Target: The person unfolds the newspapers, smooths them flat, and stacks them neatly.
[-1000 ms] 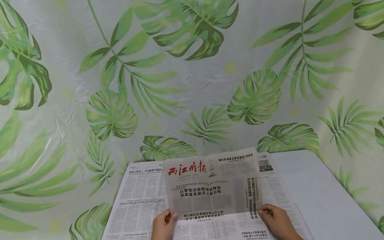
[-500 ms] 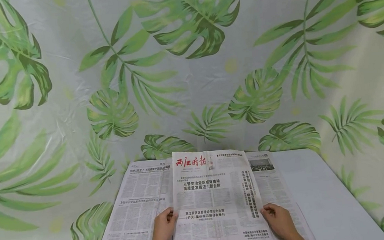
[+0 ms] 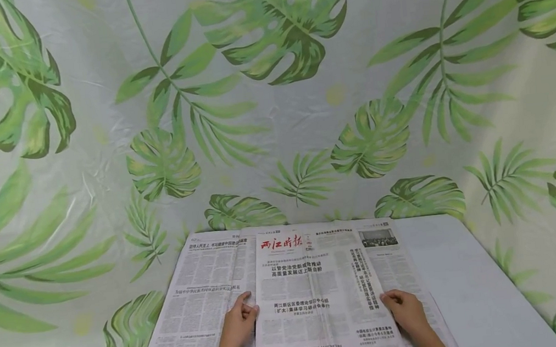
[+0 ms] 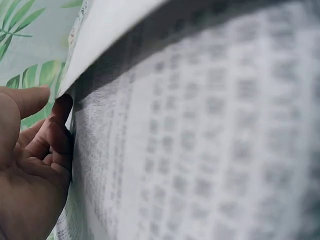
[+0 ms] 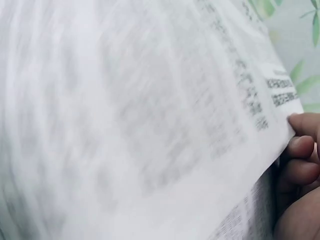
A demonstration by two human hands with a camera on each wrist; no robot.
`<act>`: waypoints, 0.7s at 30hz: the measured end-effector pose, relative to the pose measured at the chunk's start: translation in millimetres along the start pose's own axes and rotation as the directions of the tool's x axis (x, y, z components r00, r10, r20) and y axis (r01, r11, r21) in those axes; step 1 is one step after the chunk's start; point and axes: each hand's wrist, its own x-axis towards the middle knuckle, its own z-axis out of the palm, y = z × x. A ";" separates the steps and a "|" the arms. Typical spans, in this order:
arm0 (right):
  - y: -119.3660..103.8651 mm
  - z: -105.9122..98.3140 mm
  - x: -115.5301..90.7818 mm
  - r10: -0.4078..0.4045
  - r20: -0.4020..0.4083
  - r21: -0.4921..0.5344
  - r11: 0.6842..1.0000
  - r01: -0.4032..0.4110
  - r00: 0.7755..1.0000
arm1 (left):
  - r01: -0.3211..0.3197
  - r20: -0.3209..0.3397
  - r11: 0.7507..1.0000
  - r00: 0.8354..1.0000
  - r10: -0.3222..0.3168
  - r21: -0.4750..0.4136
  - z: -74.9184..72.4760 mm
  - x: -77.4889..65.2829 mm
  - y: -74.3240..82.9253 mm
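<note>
A printed newspaper point(image 3: 288, 288) with a red masthead lies roughly flat in the middle of the head view, over other newspaper sheets. My left hand point(image 3: 238, 323) is beside its left edge, the thumb near the paper and the index finger extended away from it. In the left wrist view, the thumb point(image 4: 35, 100) stands apart from the fingers, at the corner of a raised sheet. My right hand point(image 3: 404, 311) pinches the newspaper's right edge, with fingertips point(image 5: 302, 122) on the sheet in the right wrist view.
More spread newspaper point(image 3: 195, 307) covers the left of the white table point(image 3: 476, 277) and shows along the right of the upper paper. Behind the table hangs a pale curtain point(image 3: 274, 129) with green leaves.
The newspaper's upper part has come down from raised to lying flat, and the paper has shifted slightly right. My left index finger has straightened away from its edge; my right hand keeps its pinch.
</note>
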 end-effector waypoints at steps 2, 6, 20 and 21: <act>-1.6 -0.4 1.5 0.036 0.008 0.033 0.999 -0.036 0.999 | -0.006 0.035 1.000 0.999 0.007 -0.022 -3.1 0.5 -0.2; -4.2 -0.2 2.7 0.097 0.035 0.084 0.991 -0.100 0.995 | -0.011 0.100 0.998 0.995 0.018 -0.067 -8.5 1.2 -1.9; -8.9 3.4 5.4 0.135 0.007 0.099 0.986 -0.135 0.991 | -0.009 0.193 0.991 0.981 0.035 -0.135 -7.3 -1.7 -4.5; -8.9 3.2 3.8 0.120 0.021 0.099 0.988 -0.122 0.993 | -0.002 0.182 0.990 0.983 0.028 -0.143 -7.4 -2.5 -4.7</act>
